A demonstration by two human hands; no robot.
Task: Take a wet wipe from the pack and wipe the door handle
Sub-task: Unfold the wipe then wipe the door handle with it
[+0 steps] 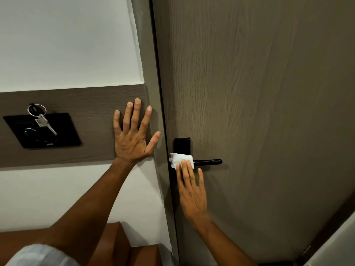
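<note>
A black lever door handle (208, 161) sticks out to the right from a black plate (182, 144) on the grey-brown wooden door (259, 112). A white wet wipe (180, 159) lies folded over the inner end of the lever, next to the plate. My right hand (192, 191) reaches up from below with its fingers stretched out, and its fingertips press the wipe onto the handle. My left hand (134, 135) rests flat with spread fingers on the brown wall panel just left of the door frame. The pack of wipes is not in view.
A black switch plate (61, 131) with a dial is set in the brown wall panel (92, 104) at the left; a key on a ring (43, 121) hangs from it. An orange-brown piece of furniture (115, 244) stands below, against the white wall.
</note>
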